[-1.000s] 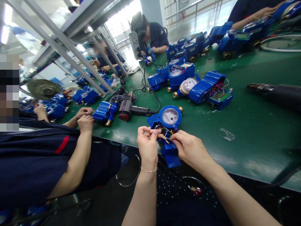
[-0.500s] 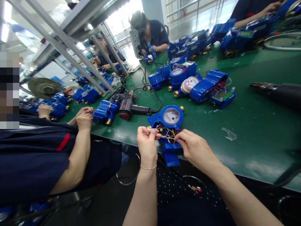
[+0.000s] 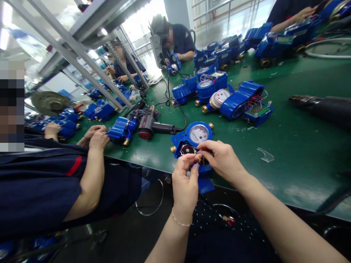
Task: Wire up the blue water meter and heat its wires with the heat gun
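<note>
since half a second earlier the left hand (image 3: 185, 179) had slid right to meet the right hand (image 3: 223, 160), both pinching thin wires (image 3: 196, 157) (bunched tighter) inside the blue meter (image 3: 193, 140) at the green table (image 3: 301, 153) edge.

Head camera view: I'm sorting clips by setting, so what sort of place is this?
Most likely a factory assembly line for water meters. Many blue meters lie across a long green workbench, co-workers sit along it, and the person's left hand and right hand work wires in an open meter.
</note>
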Demonstrator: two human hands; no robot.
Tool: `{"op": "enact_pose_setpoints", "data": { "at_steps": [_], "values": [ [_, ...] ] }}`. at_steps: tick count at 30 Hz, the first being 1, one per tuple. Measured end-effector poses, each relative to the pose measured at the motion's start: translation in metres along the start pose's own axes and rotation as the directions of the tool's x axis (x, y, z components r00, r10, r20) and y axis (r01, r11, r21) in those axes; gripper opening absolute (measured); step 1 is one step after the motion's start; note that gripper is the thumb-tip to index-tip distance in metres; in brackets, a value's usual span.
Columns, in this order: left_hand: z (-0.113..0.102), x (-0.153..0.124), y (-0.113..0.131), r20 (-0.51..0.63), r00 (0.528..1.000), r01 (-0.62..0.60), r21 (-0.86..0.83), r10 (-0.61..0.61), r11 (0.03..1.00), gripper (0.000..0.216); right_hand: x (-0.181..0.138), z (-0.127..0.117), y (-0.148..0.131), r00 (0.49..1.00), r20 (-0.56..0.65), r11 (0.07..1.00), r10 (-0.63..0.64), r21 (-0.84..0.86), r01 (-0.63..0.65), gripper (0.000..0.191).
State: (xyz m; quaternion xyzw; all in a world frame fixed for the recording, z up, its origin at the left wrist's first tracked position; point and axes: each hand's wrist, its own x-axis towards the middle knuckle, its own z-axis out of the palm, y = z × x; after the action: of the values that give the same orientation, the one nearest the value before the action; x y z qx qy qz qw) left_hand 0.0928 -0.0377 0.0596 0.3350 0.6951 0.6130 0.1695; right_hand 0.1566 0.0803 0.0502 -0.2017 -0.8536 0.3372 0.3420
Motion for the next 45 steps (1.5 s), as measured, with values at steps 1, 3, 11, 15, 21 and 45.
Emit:
{"op": "enact_pose_setpoints", "data": {
  "at_steps": [1, 3, 11, 15, 21, 45],
  "values": [
    [0.0, -0.001, -0.002, -0.018, 0.997, -0.077, 0.14, 0.08, 0.987, 0.018, 0.001, -0.001, 0.001, 1.0, 0.014, 1.0, 0.009, 0.03, -0.009, 0.009],
    [-0.002, 0.001, -0.006, -0.036, 0.967, -0.225, 0.359, 0.254, 0.906, 0.023, 0.003, -0.002, 0.002, 0.998, 0.049, 0.997, 0.024, 0.076, -0.028, 0.012],
    [0.0, 0.023, -0.024, 0.097, 0.878, -0.449, 0.504, 0.468, 0.738, 0.041, -0.003, 0.0, -0.003, 0.995, 0.091, 0.98, -0.035, 0.197, 0.016, 0.015],
    [-0.001, 0.023, -0.024, 0.23, 0.854, -0.519, 0.434, 0.467, 0.736, 0.049, -0.003, 0.003, -0.006, 0.999, 0.013, 0.989, 0.047, 0.14, -0.049, 0.008],
    [-0.012, 0.026, -0.009, 0.167, 0.962, -0.26, 0.33, 0.215, 0.908, 0.046, -0.004, 0.008, -0.005, 0.999, -0.041, 0.991, 0.007, 0.135, -0.002, 0.005],
    [-0.007, 0.024, -0.009, -0.113, 0.989, 0.045, -0.358, -0.091, 0.933, 0.04, -0.013, 0.021, -0.005, 0.991, -0.131, 0.998, -0.001, -0.069, -0.008, 0.008]
  ]
}}
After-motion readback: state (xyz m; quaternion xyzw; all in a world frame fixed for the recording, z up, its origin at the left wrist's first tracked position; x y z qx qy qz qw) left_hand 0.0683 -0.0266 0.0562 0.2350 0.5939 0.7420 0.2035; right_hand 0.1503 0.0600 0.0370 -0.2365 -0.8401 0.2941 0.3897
